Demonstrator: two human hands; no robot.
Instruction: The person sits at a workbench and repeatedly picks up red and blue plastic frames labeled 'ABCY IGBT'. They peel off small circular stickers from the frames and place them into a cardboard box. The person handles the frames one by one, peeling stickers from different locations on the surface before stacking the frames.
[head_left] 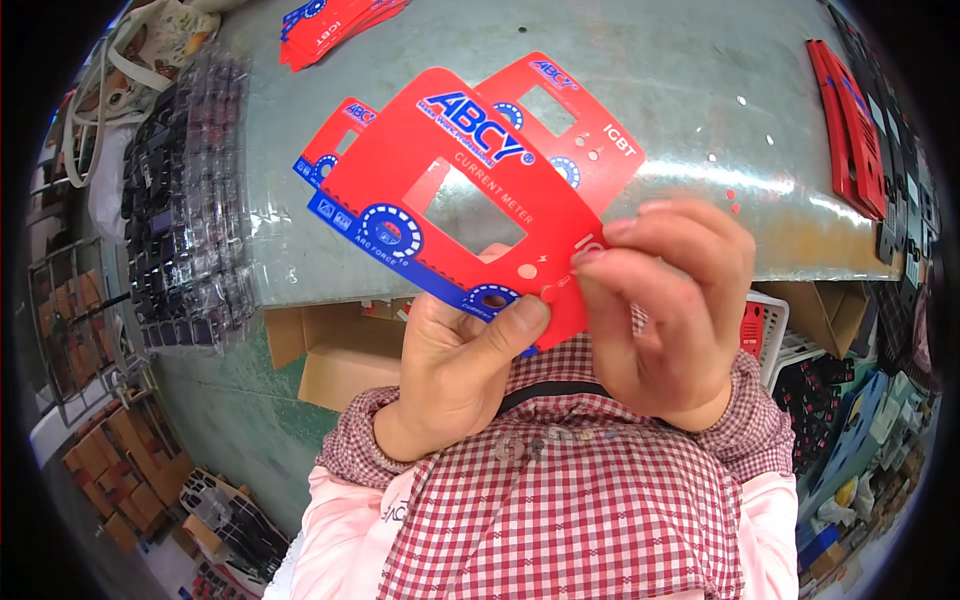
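Held up in front of my chest is a thin red and blue printed panel sheet (pixel 385 160), slightly curved, with a rectangular cut-out and small round holes. My left hand (pixel 465 350) grips its lower edge, thumb on the printed front and the other fingers mostly hidden behind. The fingertips of my right hand (pixel 670 300) are closed at the sheet's right edge, by one corner. Behind it on the table lie a similar red sheet (pixel 610 165) and a smaller-looking one (pixel 335 140), both partly covered by the held sheet.
A stack of red sheets (pixel 340 30) lies at the table's far left. Black parts in clear plastic (pixel 190 200) line the left side; red strips (pixel 845 130) lie at the right. Small red bits (pixel 733 200) dot the metal table (pixel 700 100). Below its edge stands an open cardboard box (pixel 350 360).
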